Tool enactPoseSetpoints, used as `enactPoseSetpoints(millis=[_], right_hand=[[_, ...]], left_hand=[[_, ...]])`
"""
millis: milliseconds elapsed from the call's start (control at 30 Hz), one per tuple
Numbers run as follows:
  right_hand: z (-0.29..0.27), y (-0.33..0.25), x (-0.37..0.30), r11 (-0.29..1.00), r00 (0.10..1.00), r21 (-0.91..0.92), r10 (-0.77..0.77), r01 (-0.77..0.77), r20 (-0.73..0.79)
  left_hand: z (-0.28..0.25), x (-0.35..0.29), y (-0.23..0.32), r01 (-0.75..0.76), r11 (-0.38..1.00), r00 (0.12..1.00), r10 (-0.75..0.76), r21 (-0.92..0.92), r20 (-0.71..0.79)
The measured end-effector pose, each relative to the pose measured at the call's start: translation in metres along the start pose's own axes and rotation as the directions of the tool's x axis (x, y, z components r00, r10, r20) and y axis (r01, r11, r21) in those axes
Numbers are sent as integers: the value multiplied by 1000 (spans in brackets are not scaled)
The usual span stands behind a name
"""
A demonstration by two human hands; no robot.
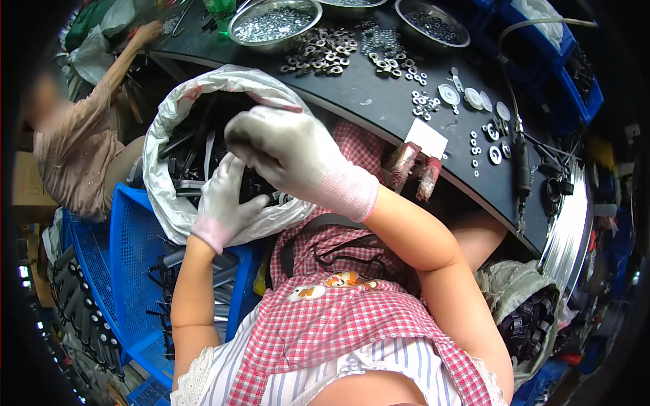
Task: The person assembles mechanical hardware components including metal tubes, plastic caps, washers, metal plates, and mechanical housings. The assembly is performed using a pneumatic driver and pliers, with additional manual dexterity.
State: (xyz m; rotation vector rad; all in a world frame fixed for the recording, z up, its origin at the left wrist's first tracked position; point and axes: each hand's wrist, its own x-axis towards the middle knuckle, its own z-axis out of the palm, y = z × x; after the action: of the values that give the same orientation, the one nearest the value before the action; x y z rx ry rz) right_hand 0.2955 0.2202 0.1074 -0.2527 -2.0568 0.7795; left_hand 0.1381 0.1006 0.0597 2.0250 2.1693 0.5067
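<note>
Both my hands wear pale work gloves, grey at the palms and fingers. My right hand (288, 150) is above the opening of a white woven sack (161, 177), fingers curled closed; what they hold, if anything, is hidden. Lower and to the left, my left hand (225, 197) reaches in over the sack's near side. Its fingers stretch forward and the thumb stands apart, with nothing visible in its grasp. Long black and grey parts (192, 184) lie inside the sack, partly covered by my hands.
Metal bowls (274, 21) of small hardware, loose rings (332, 51) and white discs (449, 94) occupy the black table (352, 95). A power screwdriver (521, 169) hangs at right. Blue crates (135, 271) stand at left, near another seated person (81, 145). A sack of black parts (521, 318) sits lower right.
</note>
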Motion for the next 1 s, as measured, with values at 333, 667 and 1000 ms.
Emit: enactPoseSetpoints(millis=[333, 667, 1000], right_hand=[[-44, -9, -89, 980, 974, -47, 184, -191, -135], [-63, -40, -112, 723, 772, 478, 621, -499, -135], [-111, -42, -162, 759, 756, -69, 627, -647, -188]], left_hand=[[-61, 3, 27, -261, 694, 736, -307, -671, -604], [63, 33, 127, -305, 534, 947, 79, -788, -313], [64, 59, 136, -145, 182, 936, 344, -973, -75]])
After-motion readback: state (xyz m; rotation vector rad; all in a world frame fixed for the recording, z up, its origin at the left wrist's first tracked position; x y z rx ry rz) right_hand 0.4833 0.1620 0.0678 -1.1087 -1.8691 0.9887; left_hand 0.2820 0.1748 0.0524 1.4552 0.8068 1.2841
